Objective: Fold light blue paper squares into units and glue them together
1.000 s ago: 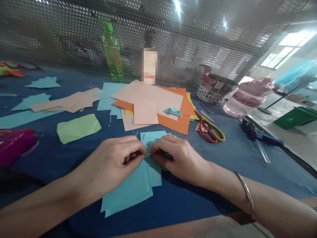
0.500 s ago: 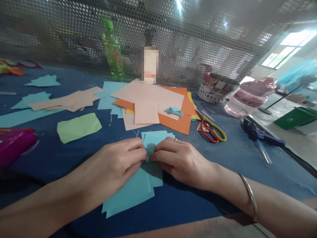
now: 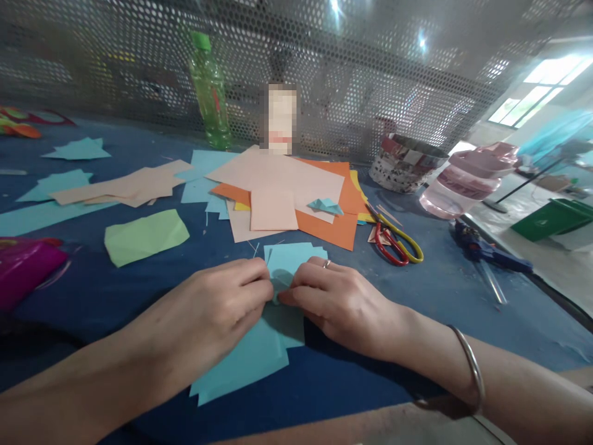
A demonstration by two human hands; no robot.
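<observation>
My left hand (image 3: 236, 293) and my right hand (image 3: 327, 293) face each other over a stack of light blue paper sheets (image 3: 250, 364). Between their fingertips sits a small piece of light blue paper (image 3: 277, 290), largely covered by the fingers. Both hands are closed in a pinch on it, the thumbs mostly hidden beneath. On the peach paper (image 3: 273, 211) beyond the hands lies a small folded light blue paper (image 3: 326, 206). A green paper (image 3: 147, 238) is flat on the table to the left of my left hand.
Orange paper (image 3: 327, 232) and scissors (image 3: 393, 241) lie right of centre. Farther right are a glue gun (image 3: 491, 250), a pink bottle (image 3: 470, 185) and a paper-covered pot (image 3: 405, 164). A green bottle (image 3: 210, 93) stands by the perforated screen (image 3: 333, 80). A magenta object (image 3: 28, 269) sits at left.
My right fingers have shifted slightly at the small blue paper, and a little more of it shows between the hands. The view has moved very slightly; the other things stay put.
</observation>
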